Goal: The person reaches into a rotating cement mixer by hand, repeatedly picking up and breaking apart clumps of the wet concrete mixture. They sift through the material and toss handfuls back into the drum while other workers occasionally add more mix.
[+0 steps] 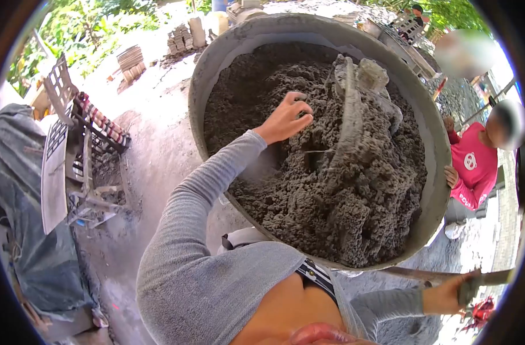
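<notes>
A large round concrete mixer drum holds wet grey concrete, with a caked mixing blade rising from it. My left hand hovers over the drum's near left part, its fingers loosely curled and apart, nothing visible in them. At lower right, my right hand is wrapped around a grey bar outside the rim. Part of that grip is hidden. Beside the blade sits a pale, crumpled lump whose kind I cannot make out.
A person in a pink top stands at the drum's right, one hand on the rim. At left are a slatted chair-like frame and a dark tarp. Stacked tiles or blocks stand behind. Another person is far back.
</notes>
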{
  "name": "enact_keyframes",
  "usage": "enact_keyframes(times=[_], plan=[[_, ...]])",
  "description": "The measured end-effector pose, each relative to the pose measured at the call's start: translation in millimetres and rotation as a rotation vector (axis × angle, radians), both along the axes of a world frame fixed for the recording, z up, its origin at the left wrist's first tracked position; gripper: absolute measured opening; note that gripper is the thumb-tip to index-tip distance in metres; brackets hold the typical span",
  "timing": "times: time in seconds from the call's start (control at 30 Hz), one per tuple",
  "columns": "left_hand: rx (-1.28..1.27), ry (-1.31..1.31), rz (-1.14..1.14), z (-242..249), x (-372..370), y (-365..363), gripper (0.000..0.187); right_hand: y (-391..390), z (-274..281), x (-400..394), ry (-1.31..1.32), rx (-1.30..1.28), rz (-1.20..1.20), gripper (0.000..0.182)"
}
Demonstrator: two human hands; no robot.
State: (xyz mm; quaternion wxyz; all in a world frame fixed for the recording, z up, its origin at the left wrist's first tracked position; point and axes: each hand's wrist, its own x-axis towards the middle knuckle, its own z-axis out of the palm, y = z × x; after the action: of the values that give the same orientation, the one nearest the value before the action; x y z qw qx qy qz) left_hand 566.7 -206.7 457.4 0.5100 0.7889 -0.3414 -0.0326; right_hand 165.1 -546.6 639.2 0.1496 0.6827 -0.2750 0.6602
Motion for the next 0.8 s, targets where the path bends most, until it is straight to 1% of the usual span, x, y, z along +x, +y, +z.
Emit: enact_keyframes(times=[0.03,0.07,0.13,0.17,0.2,0.27,0.3,0.33,0.37,0.43,0.5,0.53,0.57,0.6,0.67,0.7,0.73,0.77,0.8], plan=[[0.078,0.003,0.125,-30.3,22.1,10.9,0.036,2.5,29.1,-1.7,-0.201,-0.141,0.038,0.03],[0.076,0.005,0.141,-38.6,28.9,17.5,0.036,11.6,50.0,1.6,-0.332,-0.232,0.207,0.03],[0.447,0.199,0.313,-51.8,38.1,20.9,0.042,23.5,83.2,29.7,-0.389,-0.316,0.347,0.029],[0.294,0.129,0.245,-66.0,46.2,19.0,0.048,29.7,96.9,51.9,-0.354,-0.338,0.4,0.029],[0.269,0.015,0.226,-61.9,45.0,15.0,0.048,37.2,106.2,80.5,-0.297,-0.348,0.45,0.029],[0.256,-0.036,0.174,-44.4,40.7,8.3,0.047,60.6,116.7,142.3,-0.149,-0.339,0.583,0.029],[0.248,-0.058,0.16,-47.8,43.4,6.6,0.046,76.8,115.5,179.2,-0.062,-0.307,0.665,0.029],[0.237,-0.074,0.137,-53.2,44.4,2.7,0.046,96.8,111.9,217.7,0.035,-0.273,0.761,0.029],[0.272,-0.025,0.113,-56.6,44.3,4.5,0.048,121.7,105.9,255.1,0.116,-0.239,0.878,0.03],[0.407,-0.007,0.102,-75.5,45.9,8.9,0.05,181.6,96.9,322.0,0.282,-0.203,1.125,0.03],[0.513,0.023,0.091,-93.5,36.9,22.8,0.05,237.6,90.5,360.0,0.401,-0.21,1.308,0.03],[0.575,-0.005,0.079,-94.2,38.1,25.3,0.051,258.2,85.9,370.2,0.441,-0.228,1.361,0.03],[0.621,-0.039,0.069,-88.2,41.7,23.4,0.052,273.6,80.6,376.9,0.468,-0.248,1.402,0.031],[0.608,-0.049,0.069,-83.6,44.3,21.8,0.052,282.4,67.4,379.5,0.502,-0.258,1.433,0.031],[0.456,0.02,0.065,-74.8,38.1,24.8,0.054,283.9,35.4,377.4,0.591,-0.27,1.456,0.031],[0.442,0.02,0.067,-76.0,39.6,25.9,0.053,278.6,18.9,379.6,0.67,-0.263,1.453,0.032],[0.438,0.035,0.066,-78.2,40.7,26.1,0.051,266.9,-8.9,376.0,0.736,-0.242,1.442,0.032],[0.455,-0.065,0.085,-89.9,47.6,25.7,0.052,251.3,-36.3,374.5,0.822,-0.205,1.415,0.032],[0.464,-0.165,0.097,-103.1,49.4,23.2,0.053,234.2,-60.9,370.0,0.956,-0.115,1.373,0.033]])
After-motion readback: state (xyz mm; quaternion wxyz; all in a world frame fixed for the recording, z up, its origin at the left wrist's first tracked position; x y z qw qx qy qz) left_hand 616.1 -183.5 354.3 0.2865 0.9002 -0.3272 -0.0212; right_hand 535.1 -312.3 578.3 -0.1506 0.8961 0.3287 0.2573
